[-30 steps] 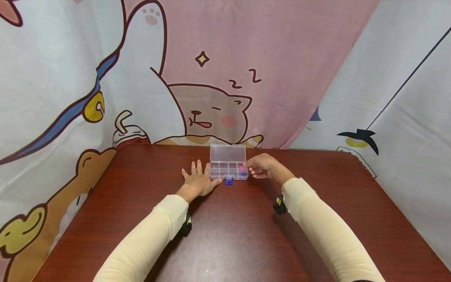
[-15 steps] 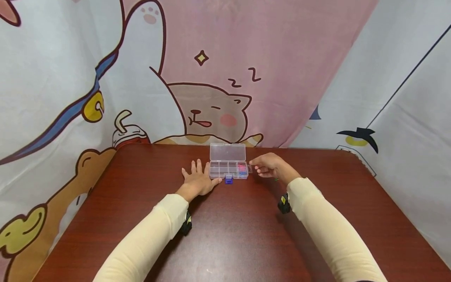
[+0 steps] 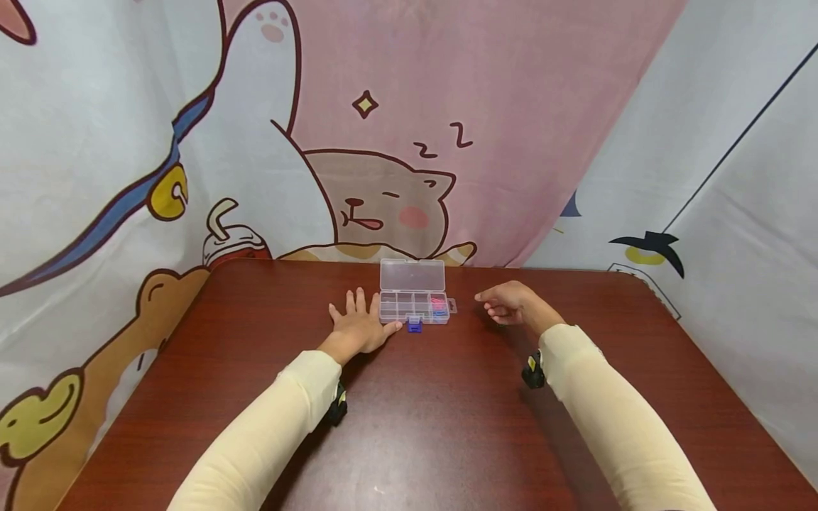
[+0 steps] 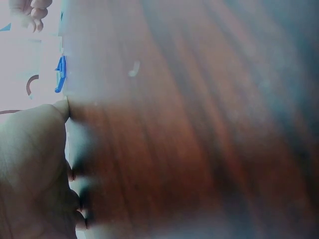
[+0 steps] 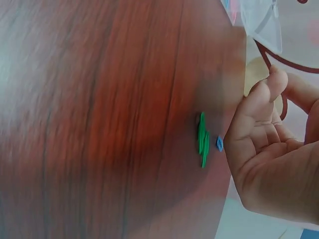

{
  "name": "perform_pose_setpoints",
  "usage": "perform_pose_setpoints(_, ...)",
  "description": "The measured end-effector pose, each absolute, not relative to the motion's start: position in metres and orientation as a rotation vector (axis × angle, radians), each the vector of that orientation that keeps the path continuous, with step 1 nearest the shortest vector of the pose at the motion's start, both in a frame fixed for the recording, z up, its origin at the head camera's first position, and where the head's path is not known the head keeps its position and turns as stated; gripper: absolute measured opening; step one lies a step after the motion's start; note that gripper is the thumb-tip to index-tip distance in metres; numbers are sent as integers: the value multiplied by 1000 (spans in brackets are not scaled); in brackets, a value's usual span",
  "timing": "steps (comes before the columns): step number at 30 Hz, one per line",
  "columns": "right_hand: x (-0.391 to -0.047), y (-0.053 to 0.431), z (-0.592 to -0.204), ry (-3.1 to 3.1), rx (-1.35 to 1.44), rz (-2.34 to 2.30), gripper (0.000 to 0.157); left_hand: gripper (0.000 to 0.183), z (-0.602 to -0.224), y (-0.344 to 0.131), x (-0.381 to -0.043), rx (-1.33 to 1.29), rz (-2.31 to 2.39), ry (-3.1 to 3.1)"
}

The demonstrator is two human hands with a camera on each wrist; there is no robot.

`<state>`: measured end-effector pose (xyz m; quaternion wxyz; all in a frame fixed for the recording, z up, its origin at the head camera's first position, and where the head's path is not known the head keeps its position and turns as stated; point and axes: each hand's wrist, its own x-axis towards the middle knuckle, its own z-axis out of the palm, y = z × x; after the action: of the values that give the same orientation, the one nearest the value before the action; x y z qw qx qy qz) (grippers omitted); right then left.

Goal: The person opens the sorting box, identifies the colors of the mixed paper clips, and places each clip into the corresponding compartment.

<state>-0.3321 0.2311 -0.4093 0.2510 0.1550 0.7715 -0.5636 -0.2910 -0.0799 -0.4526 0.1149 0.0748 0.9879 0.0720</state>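
A clear plastic compartment box (image 3: 405, 308) stands at the back of the table with its lid (image 3: 412, 275) raised. Pink and blue small pieces (image 3: 438, 305) lie in its right-hand compartments. My left hand (image 3: 359, 332) lies flat and spread on the table at the box's left side, thumb by the front corner. To the right of the box, my right hand (image 3: 513, 304) hovers with curled fingers, thumb and index tips together; no object shows between them. Below it, the right wrist view has thin green paper clips (image 5: 203, 139) and a small blue piece (image 5: 219, 143) on the table.
A blue latch (image 3: 415, 326) hangs at the box's front, and a clear hanging tab (image 3: 452, 306) sticks out on its right. The brown wooden table (image 3: 422, 426) reaches back to a printed cloth curtain (image 3: 543, 142).
My right hand has drawn away from the box to the right, uncovering its side tab. The left hand and the box have stayed in place.
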Motion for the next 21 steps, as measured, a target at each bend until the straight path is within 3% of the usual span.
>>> perform_pose_setpoints(3, -329, 239, -409, 2124, 417, -1516, 36, 90, -453, -80, -291, 223, 213, 2896)
perform_pose_setpoints(12, -322, 266, -414, 2171, 453, -1509, 16, 89, -452, -81, -291, 222, 207, 2893)
perform_pose_setpoints(21, -318, 281, -420, 2233, 427, -1430, 17, 90, -452, -81, -291, 217, 193, 2889)
